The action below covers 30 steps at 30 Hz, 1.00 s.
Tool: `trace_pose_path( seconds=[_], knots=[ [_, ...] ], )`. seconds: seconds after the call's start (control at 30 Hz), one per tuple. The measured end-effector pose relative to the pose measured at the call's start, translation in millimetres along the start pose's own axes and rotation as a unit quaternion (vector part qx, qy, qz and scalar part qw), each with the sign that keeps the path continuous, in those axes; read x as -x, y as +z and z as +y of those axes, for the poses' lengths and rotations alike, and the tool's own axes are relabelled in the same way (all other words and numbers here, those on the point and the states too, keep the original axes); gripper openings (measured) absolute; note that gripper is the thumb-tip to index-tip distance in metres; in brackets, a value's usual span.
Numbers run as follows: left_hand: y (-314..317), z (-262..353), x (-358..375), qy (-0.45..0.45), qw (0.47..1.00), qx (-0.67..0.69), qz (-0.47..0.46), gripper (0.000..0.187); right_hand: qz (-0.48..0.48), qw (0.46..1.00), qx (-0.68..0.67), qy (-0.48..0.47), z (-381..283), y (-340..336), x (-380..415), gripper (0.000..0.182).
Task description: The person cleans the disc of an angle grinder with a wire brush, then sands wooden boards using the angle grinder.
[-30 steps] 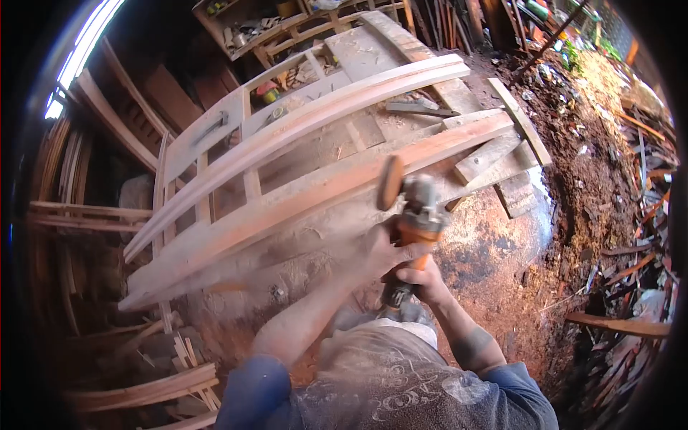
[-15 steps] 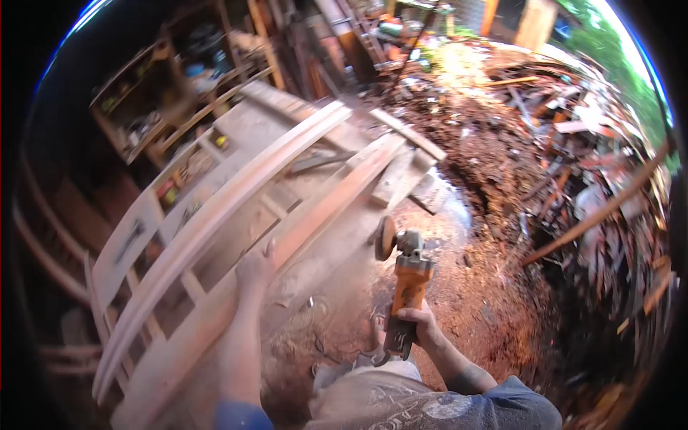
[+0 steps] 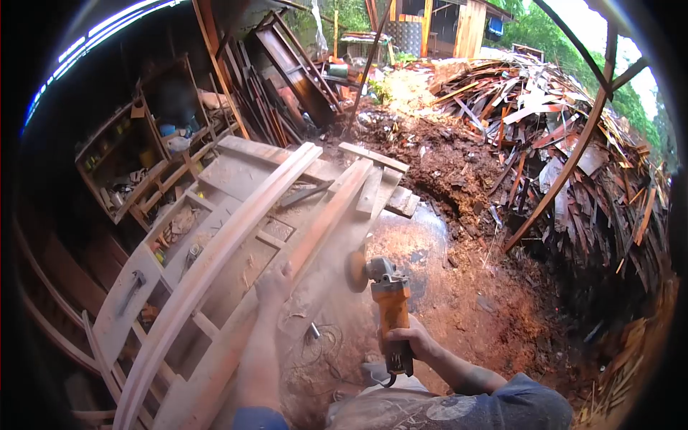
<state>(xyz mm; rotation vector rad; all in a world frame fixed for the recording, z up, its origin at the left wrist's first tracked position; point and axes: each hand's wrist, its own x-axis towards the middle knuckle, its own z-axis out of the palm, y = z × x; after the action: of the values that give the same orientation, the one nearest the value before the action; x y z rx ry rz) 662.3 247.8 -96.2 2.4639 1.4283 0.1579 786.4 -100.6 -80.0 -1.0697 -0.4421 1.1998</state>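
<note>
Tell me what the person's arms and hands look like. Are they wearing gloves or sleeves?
No gloves: both hands are bare. The left hand and its forearm are dusted with pale sawdust. The right hand has a bare forearm too, with a dark band marking near the elbow. Short blue sleeves cover the upper arms, also dusty. No watch or rings show.

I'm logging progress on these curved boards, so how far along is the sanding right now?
Done: pale dust coats the curved plank and workbench, so some sanding looks finished. In hand: the right hand grips the orange angle grinder, its disc off the wood, while the left hand rests on the plank. Left: how much remains can't be told; the second curved plank lies alongside.
</note>
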Motion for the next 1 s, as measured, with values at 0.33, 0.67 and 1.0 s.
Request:
trace_pose_path(
  seconds=[0.33,0.67,1.0],
  knots=[
    [18.7,67.9,176.0,0.423,0.858,0.290,-0.040,0.105,-0.050,0.998,-0.033,0.002,-43.9,-5.2,-44.7,0.035],
    [17.5,111.0,207.1,0.333,0.928,0.163,0.035,0.115,-0.063,0.998,0.021,-0.019,-38.8,10.0,-87.4,0.036],
    [32.4,36.0,263.8,0.243,0.938,0.231,0.092,0.133,-0.057,0.985,0.136,0.094,15.7,86.4,-65.8,0.029]
  ],
)
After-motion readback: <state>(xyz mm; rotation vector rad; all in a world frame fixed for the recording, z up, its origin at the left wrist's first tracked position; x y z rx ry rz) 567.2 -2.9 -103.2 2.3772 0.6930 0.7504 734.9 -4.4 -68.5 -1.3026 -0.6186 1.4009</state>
